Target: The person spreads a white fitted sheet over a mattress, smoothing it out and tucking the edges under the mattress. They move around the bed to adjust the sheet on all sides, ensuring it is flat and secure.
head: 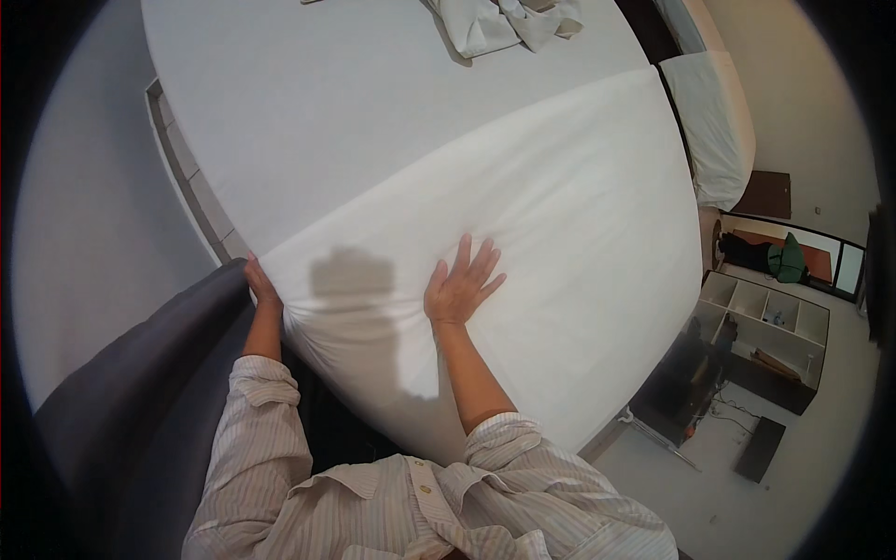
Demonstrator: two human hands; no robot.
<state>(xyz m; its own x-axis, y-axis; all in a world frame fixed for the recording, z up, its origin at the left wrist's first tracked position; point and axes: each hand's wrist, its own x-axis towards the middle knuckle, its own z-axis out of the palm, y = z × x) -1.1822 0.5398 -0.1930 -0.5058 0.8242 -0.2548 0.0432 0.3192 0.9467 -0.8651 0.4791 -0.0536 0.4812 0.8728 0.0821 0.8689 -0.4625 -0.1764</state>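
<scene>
A white fitted sheet (560,210) covers the near part of a mattress (294,119), its edge running slantwise from the left side to the far right corner. My left hand (263,283) is at the mattress's left edge, where the sheet gathers in creases; its fingers are partly hidden, so its grip is unclear. My right hand (462,281) lies palm down on the sheet with the fingers spread, holding nothing. A shadow falls on the sheet between the hands.
Crumpled white cloth (490,28) lies on the far part of the bed. A dark curtain (154,350) hangs close at left. To the right are a pillow (714,133), a white shelf unit (777,322), a black cabinet (672,385) and a mirror (849,269) reflecting a person.
</scene>
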